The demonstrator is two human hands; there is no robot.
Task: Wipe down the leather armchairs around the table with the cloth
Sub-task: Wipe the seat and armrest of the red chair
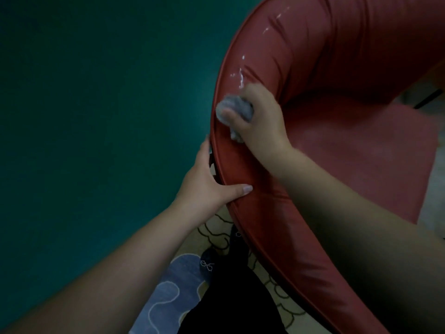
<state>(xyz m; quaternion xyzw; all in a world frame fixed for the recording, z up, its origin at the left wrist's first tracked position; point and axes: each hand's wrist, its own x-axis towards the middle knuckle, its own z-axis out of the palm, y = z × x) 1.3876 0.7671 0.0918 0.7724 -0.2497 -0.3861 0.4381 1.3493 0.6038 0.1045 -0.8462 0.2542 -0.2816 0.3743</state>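
Observation:
A red leather armchair [337, 56] with a curved back fills the right of the view; its seat cushion sits lower right. My right hand [258, 121] grips a bunched grey cloth [234, 109] and presses it against the top of the curved backrest. Wet streaks shine on the leather just above the cloth. My left hand [207, 184] holds the backrest's outer rim, thumb lying on top of the leather and fingers behind it.
A dark green wall [96, 104] stands close on the left, right behind the chair. Below, a patterned rug [173, 292] in blue and cream covers the floor, with my dark clothing and a shoe over it.

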